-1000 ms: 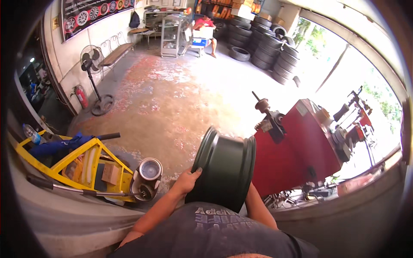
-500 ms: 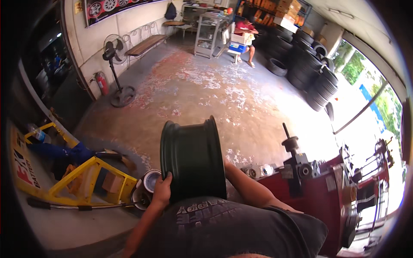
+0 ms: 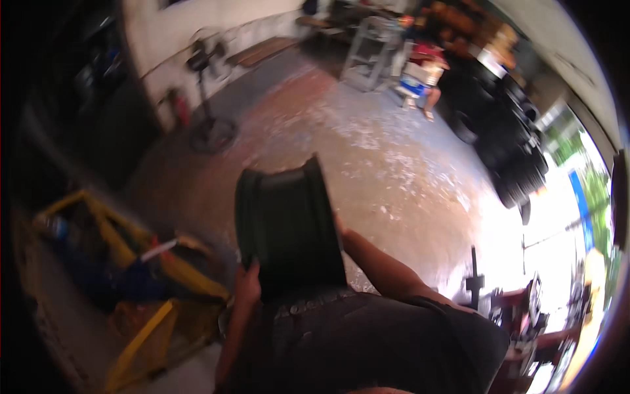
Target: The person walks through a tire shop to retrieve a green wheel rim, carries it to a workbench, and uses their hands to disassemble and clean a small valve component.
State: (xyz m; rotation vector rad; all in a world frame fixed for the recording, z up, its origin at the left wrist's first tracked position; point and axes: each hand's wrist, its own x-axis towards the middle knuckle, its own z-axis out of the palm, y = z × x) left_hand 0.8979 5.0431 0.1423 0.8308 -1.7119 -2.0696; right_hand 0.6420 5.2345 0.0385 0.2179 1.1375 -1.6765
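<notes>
A dark green wheel rim (image 3: 285, 226) is held up against the front of my body, its barrel facing up toward me. My left hand (image 3: 249, 282) grips its lower left edge, the thumb showing on the near side. On the right side, my right hand (image 3: 338, 226) holds the rim's far flange; most of its fingers are hidden behind the metal. The picture is smeared by motion.
A yellow metal frame (image 3: 141, 348) stands close on my left. Red machinery (image 3: 518, 299) is at the lower right. Farther off are a pedestal fan (image 3: 205, 98), a wooden bench (image 3: 262, 51), a seated person (image 3: 426, 72) and stacked black tires (image 3: 502, 144).
My view has turned to the left, so the fan, bench and tires sit farther right. The rim stays in both hands and is tilted slightly more.
</notes>
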